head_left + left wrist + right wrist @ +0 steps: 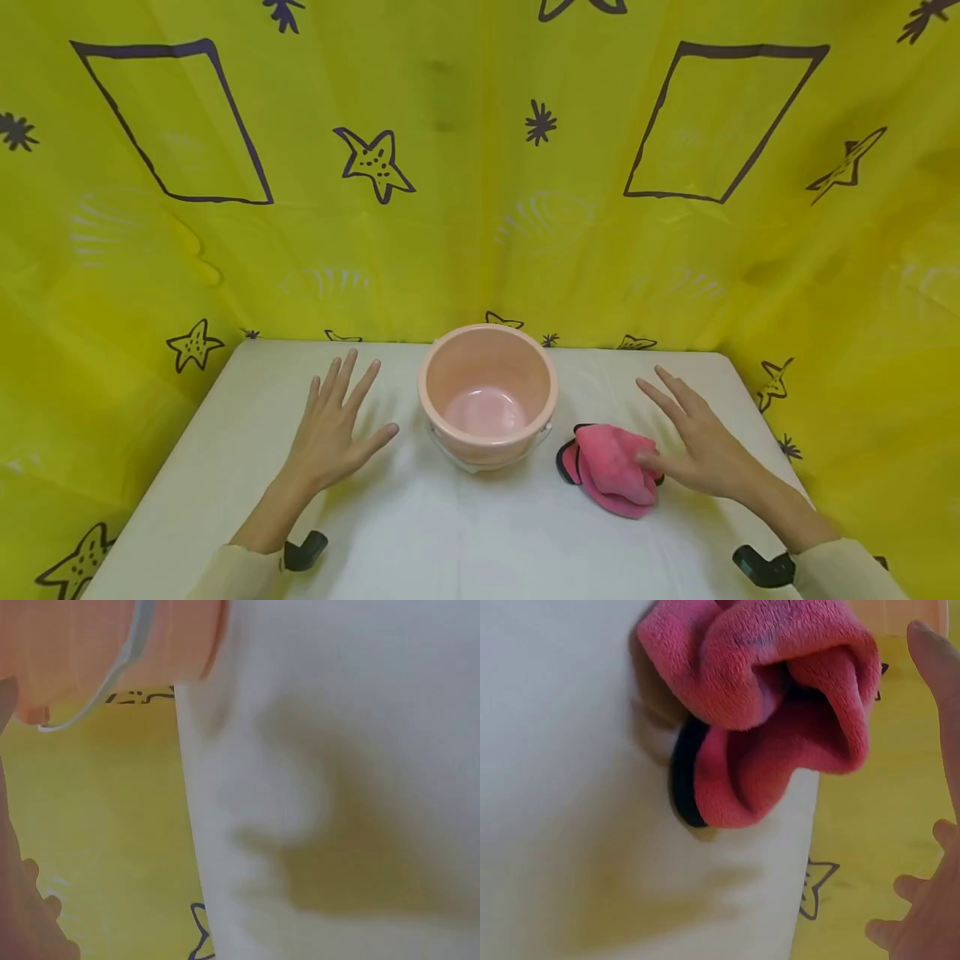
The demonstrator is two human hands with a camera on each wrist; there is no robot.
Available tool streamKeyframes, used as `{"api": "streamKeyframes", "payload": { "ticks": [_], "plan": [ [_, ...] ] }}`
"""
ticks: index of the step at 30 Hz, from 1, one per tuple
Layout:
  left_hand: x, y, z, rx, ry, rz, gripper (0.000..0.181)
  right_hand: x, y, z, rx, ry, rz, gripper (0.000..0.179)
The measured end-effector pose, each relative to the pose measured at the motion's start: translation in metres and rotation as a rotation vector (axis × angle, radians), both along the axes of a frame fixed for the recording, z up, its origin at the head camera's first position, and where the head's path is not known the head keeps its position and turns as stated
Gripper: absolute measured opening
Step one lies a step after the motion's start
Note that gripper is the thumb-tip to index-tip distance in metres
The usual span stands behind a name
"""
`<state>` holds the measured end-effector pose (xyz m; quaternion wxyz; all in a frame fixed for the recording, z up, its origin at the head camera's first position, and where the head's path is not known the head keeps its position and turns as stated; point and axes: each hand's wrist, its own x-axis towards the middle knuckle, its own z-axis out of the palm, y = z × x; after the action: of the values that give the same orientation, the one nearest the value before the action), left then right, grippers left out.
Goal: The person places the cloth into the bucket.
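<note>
A pink plastic bucket [487,454] stands upright on the white table, its inside bare and its white handle [124,664] hanging down at the front. To its right lies a crumpled pink cloth [615,467] with dark edging, folded over on itself in the right wrist view. My left hand [330,433] hovers left of the bucket, fingers spread and holding nothing. Over the cloth's right side my right hand [701,442] is held with fingers extended; its thumb overlaps the cloth in the head view, while the right wrist view shows the hand apart from it.
The white table [465,550] has its back edge just behind the bucket. A yellow curtain [465,250] with dark starfish drawings surrounds the table at the back and both sides. Dark wrist mounts [303,552] sit by both sleeves.
</note>
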<state>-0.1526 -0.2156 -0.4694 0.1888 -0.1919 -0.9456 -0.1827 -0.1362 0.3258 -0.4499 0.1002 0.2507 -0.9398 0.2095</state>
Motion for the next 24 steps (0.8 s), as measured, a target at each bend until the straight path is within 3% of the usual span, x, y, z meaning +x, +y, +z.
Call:
{"api": "streamKeyframes", "payload": {
  "ticks": [5, 14, 24],
  "plan": [
    [0.001, 0.009, 0.003, 0.094, -0.019, -0.071, 0.094, 0.005, -0.007, -0.008, -0.008, -0.032, 0.071, 0.097],
    [0.001, 0.032, 0.011, 0.236, -0.081, -0.157, 0.095, 0.014, -0.024, -0.020, -0.056, -0.209, 0.119, 0.080],
    [-0.003, 0.056, 0.011, 0.416, -0.136, -0.235, 0.088, 0.013, -0.036, -0.028, -0.038, -0.292, 0.206, 0.085]
  ]
}}
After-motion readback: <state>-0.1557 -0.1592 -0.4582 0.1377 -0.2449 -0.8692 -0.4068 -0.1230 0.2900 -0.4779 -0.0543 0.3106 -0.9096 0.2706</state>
